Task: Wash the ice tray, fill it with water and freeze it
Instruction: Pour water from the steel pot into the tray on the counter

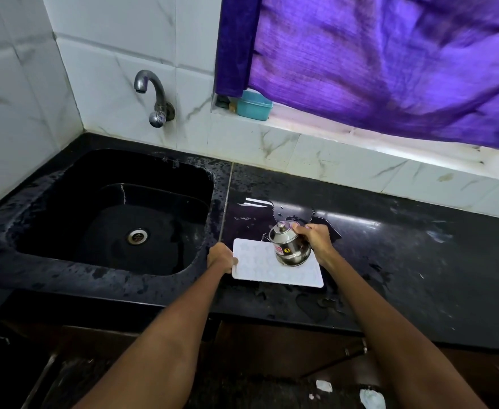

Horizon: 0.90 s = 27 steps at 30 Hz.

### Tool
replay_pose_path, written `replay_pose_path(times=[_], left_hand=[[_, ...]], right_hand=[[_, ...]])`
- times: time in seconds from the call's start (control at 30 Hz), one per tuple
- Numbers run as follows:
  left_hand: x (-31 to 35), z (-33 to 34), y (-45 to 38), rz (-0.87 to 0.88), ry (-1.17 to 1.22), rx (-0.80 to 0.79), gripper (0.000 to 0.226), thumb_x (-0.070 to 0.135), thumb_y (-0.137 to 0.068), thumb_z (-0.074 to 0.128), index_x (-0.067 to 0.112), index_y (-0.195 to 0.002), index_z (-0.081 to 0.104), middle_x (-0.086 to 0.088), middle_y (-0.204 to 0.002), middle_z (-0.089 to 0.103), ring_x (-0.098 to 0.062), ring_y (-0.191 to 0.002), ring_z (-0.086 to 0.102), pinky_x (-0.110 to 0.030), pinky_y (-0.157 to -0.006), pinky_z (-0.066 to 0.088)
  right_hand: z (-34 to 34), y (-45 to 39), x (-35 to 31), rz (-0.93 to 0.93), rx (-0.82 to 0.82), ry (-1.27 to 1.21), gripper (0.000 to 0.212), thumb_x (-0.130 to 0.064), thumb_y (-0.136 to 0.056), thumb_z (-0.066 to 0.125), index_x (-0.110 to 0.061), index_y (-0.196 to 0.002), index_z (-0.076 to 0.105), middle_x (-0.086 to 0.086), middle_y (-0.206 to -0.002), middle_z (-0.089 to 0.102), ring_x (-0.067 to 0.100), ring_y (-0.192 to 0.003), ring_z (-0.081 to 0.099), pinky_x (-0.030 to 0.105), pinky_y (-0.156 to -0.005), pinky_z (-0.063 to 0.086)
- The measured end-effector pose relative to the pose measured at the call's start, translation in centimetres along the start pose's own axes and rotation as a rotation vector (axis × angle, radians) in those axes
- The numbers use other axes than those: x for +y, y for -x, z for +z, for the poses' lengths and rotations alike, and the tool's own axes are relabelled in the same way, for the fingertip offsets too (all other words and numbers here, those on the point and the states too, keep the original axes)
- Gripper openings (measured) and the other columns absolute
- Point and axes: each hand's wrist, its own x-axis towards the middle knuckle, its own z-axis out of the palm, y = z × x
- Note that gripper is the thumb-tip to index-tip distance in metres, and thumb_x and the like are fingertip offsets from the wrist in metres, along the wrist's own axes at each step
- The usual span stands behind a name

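I note the white ice tray flat on the wet counter, my left hand gripping its near-left edge, right hand tilting a steel pot over it; light, probably slippery, best carried level by both short ends.

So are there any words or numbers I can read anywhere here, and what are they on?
"5": it looks like this digit, in a small yellow circle on the sticker of the steel pot that the right hand holds over the white ice tray.
Red part of the same sticker: too blurred to read.
Nothing readable on the tap, the teal box or the tray.
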Motion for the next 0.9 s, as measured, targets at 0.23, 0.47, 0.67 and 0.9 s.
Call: replay_pose_path(times=[0.23, 0.47, 0.67, 0.9], left_hand=[[0.04, -0.05, -0.13, -0.01, 0.004, -0.003, 0.028, 0.001, -0.084, 0.066, -0.007, -0.111, 0.066, -0.023, -0.118, 0.066, -0.036, -0.106, 0.066, -0.044, -0.088, 0.056], [0.13, -0.13, -0.06, -0.009, -0.018, -0.008, 0.029, 0.003, -0.082, 0.069, -0.006, -0.11, 0.067, -0.021, -0.116, 0.067, -0.036, -0.103, 0.067, -0.044, -0.088, 0.057], [0.21, -0.18, -0.22, -0.014, -0.024, -0.008, 0.031, 0.004, -0.081, 0.071, -0.007, -0.109, 0.066, -0.023, -0.117, 0.066, -0.035, -0.105, 0.067, -0.043, -0.089, 0.056], [0.36, -0.19, 0.02, -0.014, -0.054, 0.014, 0.032, 0.006, -0.081, 0.071, -0.003, -0.111, 0.067, -0.019, -0.118, 0.067, -0.032, -0.106, 0.067, -0.041, -0.09, 0.056]], right_hand=[[-0.18, 0.1, 0.2, -0.014, 0.01, 0.025, 0.058, -0.005, -0.08, 0.069, -0.023, -0.039, 0.032, -0.015, -0.033, 0.032, -0.001, -0.033, 0.031, 0.015, -0.04, 0.024], [-0.19, 0.39, 0.08, -0.001, 0.025, 0.05, 0.056, -0.006, -0.08, 0.069, -0.022, -0.042, 0.032, -0.015, -0.034, 0.031, 0.001, -0.039, 0.031, 0.019, -0.045, 0.023], [-0.32, 0.62, 0.22, 0.016, 0.057, 0.051, 0.053, -0.005, -0.078, 0.07, -0.02, -0.043, 0.034, -0.012, -0.039, 0.034, 0.008, -0.047, 0.033, 0.021, -0.046, 0.025], [-0.44, 0.69, 0.35, 0.018, 0.046, 0.037, 0.054, -0.004, -0.079, 0.068, -0.02, -0.043, 0.032, -0.014, -0.036, 0.034, 0.008, -0.047, 0.031, 0.023, -0.049, 0.024]])
